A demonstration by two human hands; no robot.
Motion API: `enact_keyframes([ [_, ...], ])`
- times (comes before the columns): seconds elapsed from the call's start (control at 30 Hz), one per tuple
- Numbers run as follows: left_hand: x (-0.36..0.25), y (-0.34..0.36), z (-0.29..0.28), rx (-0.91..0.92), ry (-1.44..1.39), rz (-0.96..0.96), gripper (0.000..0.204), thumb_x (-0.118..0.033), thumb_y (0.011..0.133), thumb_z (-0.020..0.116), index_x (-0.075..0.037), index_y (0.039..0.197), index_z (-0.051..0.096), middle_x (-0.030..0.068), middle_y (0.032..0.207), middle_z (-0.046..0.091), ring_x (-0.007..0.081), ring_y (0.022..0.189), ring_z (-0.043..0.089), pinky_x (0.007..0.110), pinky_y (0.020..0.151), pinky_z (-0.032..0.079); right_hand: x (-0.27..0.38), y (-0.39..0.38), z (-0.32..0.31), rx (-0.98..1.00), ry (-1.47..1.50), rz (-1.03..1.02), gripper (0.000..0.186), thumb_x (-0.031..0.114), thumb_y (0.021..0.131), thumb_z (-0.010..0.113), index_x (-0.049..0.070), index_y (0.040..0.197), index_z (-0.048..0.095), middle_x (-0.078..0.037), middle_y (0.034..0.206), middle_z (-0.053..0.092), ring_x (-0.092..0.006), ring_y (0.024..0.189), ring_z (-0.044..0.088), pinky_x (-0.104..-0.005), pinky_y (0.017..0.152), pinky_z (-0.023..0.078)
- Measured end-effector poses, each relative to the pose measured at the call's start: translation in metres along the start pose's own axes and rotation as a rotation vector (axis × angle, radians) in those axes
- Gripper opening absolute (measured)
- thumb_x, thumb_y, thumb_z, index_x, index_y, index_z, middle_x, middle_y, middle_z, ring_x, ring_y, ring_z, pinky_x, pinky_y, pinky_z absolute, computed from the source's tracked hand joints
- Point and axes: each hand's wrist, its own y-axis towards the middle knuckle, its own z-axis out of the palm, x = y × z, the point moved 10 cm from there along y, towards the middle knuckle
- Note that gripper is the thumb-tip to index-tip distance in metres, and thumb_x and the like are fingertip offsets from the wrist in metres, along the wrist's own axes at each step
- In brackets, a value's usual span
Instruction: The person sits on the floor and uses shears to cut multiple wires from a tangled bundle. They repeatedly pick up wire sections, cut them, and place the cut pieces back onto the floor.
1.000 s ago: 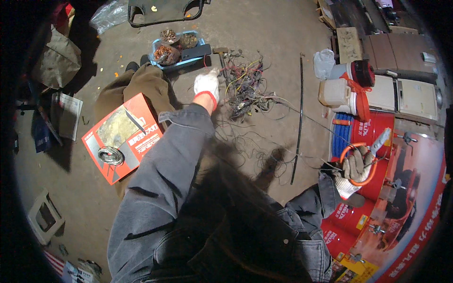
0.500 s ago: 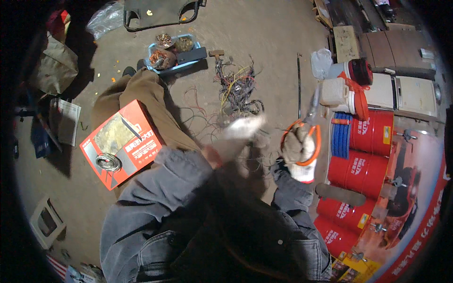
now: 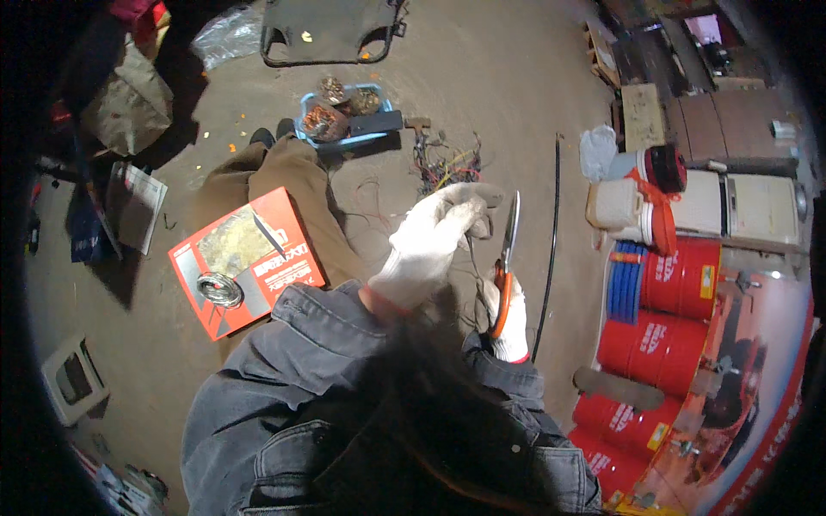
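My left hand (image 3: 430,241), in a white work glove with soiled fingertips, is raised in the middle with its fingers curled together. A thin dark wire (image 3: 472,254) hangs from those fingers. To its right, my right hand (image 3: 514,328), also gloved, is closed around the orange handles of a pair of scissors (image 3: 502,301). Their blades point away from me and look nearly together. Beyond my left hand, a tangle of wires (image 3: 441,163) lies on the floor, partly hidden by the glove.
A red box (image 3: 303,249) on my leg bears a wire coil (image 3: 219,291) and a knife-like blade (image 3: 268,230). Beyond are a blue basket (image 3: 307,105) with bags of scraps, a hammer (image 3: 418,123) and a folding seat (image 3: 331,30). A black rod (image 3: 551,232) and red drums (image 3: 650,340) lie right.
My left hand has come up and turned, its fingers now closed on a wire. My right hand has moved left and nearer, turning the scissors edge-on. The whole view has shifted slightly.
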Motion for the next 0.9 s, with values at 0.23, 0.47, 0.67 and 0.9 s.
enact_keyframes([
  [0.23, -0.041, -0.021, 0.014, 0.227, 0.25, 0.179, 0.031, -0.012, 0.094, 0.049, 0.0, 0.12, 0.06, 0.0067, 0.11, 0.067, 0.0134, 0.094, 0.062, 0.025, 0.081, 0.048, 0.018, -0.004, 0.018, -0.019, 0.766, 0.584, 0.023, 0.01, 0.088, 0.066, 0.001, 0.107, 0.057, 0.0, 0.084, 0.057, -0.0072, 0.072, 0.052, -0.0242, 0.061, 0.044],
  [0.47, -0.094, -0.052, 0.028, 0.247, 0.587, 0.748, 0.042, 0.0, 0.076, 0.055, -0.003, 0.117, 0.061, 0.0164, 0.108, 0.066, 0.0323, 0.098, 0.064, 0.035, 0.085, 0.051, 0.027, 0.008, 0.019, 0.042, 0.445, 0.427, 0.023, 0.009, 0.09, 0.065, 0.001, 0.11, 0.057, 0.0, 0.085, 0.057, -0.0075, 0.074, 0.052, -0.0241, 0.063, 0.044],
  [0.67, -0.099, -0.057, 0.032, 0.245, 0.613, 0.82, 0.04, -0.005, 0.075, 0.058, -0.003, 0.115, 0.062, 0.0162, 0.105, 0.066, 0.0339, 0.096, 0.063, 0.037, 0.085, 0.051, 0.009, 0.005, 0.018, 0.049, 0.278, 0.202, 0.025, 0.011, 0.091, 0.065, 0.001, 0.112, 0.057, 0.0, 0.091, 0.058, -0.0071, 0.079, 0.053, -0.0228, 0.066, 0.044],
  [0.9, -0.084, -0.042, 0.016, 0.169, 0.56, 0.616, 0.028, -0.014, 0.09, 0.057, 0.003, 0.111, 0.063, 0.0171, 0.103, 0.068, 0.0316, 0.094, 0.066, 0.036, 0.083, 0.052, -0.017, 0.003, 0.011, -0.049, 0.056, 0.097, 0.028, 0.011, 0.088, 0.068, 0.003, 0.112, 0.056, 0.0, 0.09, 0.058, -0.0069, 0.076, 0.052, -0.0223, 0.064, 0.044],
])
